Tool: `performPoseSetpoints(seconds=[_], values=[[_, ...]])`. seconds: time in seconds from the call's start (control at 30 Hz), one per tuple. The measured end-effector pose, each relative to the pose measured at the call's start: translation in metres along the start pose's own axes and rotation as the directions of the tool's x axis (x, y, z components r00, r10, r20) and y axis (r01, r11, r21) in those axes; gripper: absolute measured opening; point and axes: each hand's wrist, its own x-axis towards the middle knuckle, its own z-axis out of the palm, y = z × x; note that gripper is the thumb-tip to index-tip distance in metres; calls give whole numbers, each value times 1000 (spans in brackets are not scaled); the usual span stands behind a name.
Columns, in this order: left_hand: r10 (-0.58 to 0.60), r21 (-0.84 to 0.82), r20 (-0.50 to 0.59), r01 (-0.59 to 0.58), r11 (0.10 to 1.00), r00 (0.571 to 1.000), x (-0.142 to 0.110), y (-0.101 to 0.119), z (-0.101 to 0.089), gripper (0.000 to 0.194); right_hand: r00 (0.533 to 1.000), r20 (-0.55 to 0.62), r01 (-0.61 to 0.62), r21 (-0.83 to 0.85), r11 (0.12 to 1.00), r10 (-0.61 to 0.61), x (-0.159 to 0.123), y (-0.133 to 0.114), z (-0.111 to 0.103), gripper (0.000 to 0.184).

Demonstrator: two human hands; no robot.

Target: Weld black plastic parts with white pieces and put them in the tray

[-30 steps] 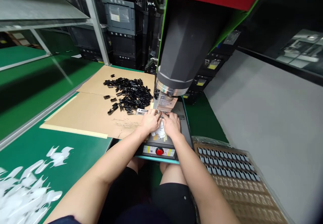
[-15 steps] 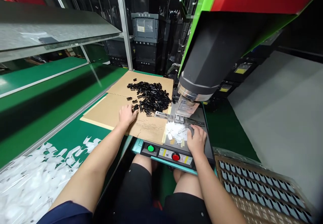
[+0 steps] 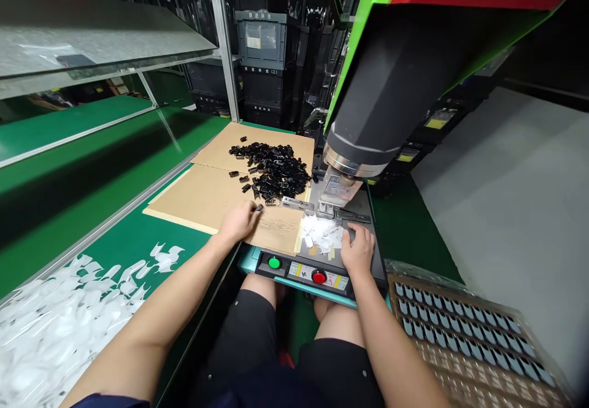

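Left hand (image 3: 238, 221) just drew back toward the flat brown cardboard sheet's (image 3: 193, 199) front edge, pinching one small dark plastic part (image 3: 259, 208), now clear of the glossy black pile (image 3: 280, 172). Right hand (image 3: 358, 248) half-curled near the grey base's (image 3: 361, 200) right edge (can't tell if holding).

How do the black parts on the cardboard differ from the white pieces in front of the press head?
The black parts are dark and chunky; the white pieces are pale and look thin. The black parts lie on cardboard, the white pieces on the machine base. The black parts spread wider, with strays around them; the white pieces form a smaller heap. Both lie loose and jumbled.
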Motion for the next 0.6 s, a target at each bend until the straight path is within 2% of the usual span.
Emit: performPoseSetpoints(seconds=[0.1, 0.2, 0.27, 0.33, 0.4, 0.47, 0.53, 0.6], values=[[247, -36, 37, -246, 969, 968, -9, 37, 16, 25, 1000, 23, -20, -9, 1000, 21, 0, -1, -2, 25], [352, -84, 48, -347, 934, 935, -13, 59, 23, 21, 1000, 19, -25, -13, 1000, 25, -1, -1, -5, 25], [343, -138, 51, -333, 933, 938, -16, 61, 19, 22, 1000, 15, -21, -7, 1000, 21, -1, -2, -8, 26], [300, -206, 55, -283, 937, 952, -21, 54, 12, 33, 1000, 23, -10, -4, 1000, 10, -1, -8, -11, 28], [235, -279, 61, -210, 937, 970, -28, 44, 5, 48, 998, 59, 29, 4, 1000, -29, 1, -24, -14, 29], [172, -336, 73, -138, 932, 982, -35, 36, 0, 56, 983, 144, 110, 43, 993, -115, 4, -48, -12, 29], [133, -368, 84, -94, 925, 988, -42, 31, -1, 54, 934, 266, 211, 123, 970, -237, 8, -76, -4, 29], [130, -381, 79, -91, 920, 988, -46, 29, -1, 46, 855, 380, 293, 205, 934, -352, 11, -104, 8, 31]])
